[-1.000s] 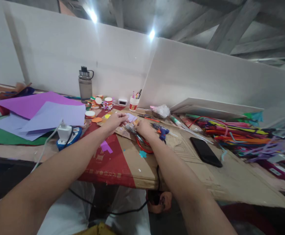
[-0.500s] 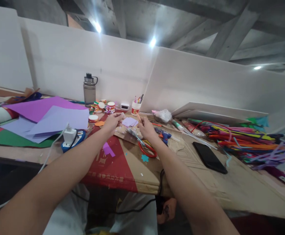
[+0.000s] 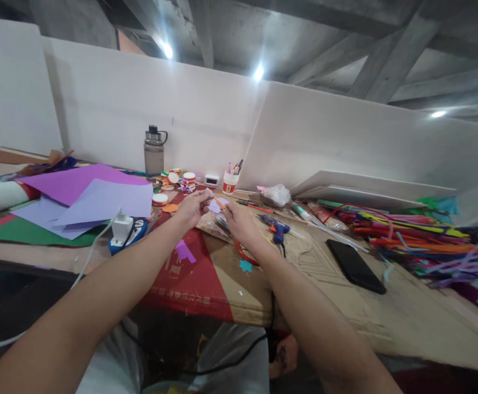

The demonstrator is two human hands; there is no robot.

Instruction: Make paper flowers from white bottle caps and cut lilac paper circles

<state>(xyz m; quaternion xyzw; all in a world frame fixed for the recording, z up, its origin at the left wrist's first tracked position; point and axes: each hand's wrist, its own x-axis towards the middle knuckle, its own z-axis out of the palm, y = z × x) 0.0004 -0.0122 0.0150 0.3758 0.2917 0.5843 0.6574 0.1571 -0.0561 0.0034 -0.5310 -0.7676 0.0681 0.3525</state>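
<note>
My left hand (image 3: 197,208) is closed in a pinch on a small whitish piece (image 3: 209,192), too small to make out clearly. My right hand (image 3: 237,220) grips a slim orange stick (image 3: 220,203), its tip pointing toward the left hand. Between and just below the fingers lie lilac paper pieces (image 3: 214,207), partly covered by the hands. Beneath my right wrist is a pair of scissors (image 3: 242,253) with red handles, mostly hidden. A teal paper flower (image 3: 245,266) and a purple paper scrap (image 3: 185,251) rest on the cardboard nearer to me.
Purple and lilac sheets (image 3: 108,200) and a plugged power strip (image 3: 127,232) are at left. Behind stand a bottle (image 3: 153,153) and a pen cup (image 3: 230,183). To the right lie a blue glue gun (image 3: 279,232), a phone (image 3: 354,265) and pipe cleaners (image 3: 419,235).
My right hand has moved left, bringing the orange stick over the lilac paper and close to my left hand. The scissors are more covered now. My left hand keeps its pinch.
</note>
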